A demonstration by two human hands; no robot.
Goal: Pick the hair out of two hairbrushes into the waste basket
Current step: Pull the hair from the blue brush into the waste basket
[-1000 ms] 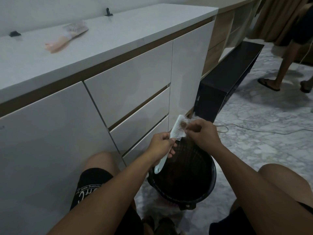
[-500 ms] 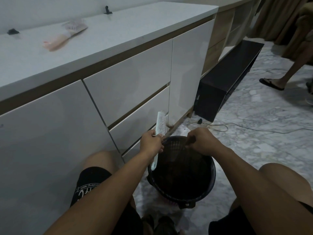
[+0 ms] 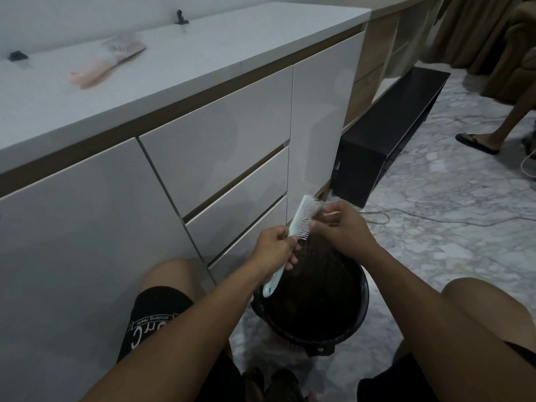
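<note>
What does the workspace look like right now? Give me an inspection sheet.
Surface: white counter above drawers; marble floor.
Job's things: white hairbrush held over black waste basket; pink hairbrush lying on the counter.
Clutter: two small black items on the counter, by the wall.
Grippers: left hand grips the white brush's handle; right hand fingers at its bristles.
Cables: white cable across the floor.
Surroundings: black low cabinet; another person's sandalled foot.

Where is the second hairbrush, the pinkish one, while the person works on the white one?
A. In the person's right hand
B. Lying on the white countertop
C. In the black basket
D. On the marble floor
B. The pink hairbrush lies on the white countertop, well apart from the hands, while the left hand holds the white hairbrush over the waste basket.
</note>
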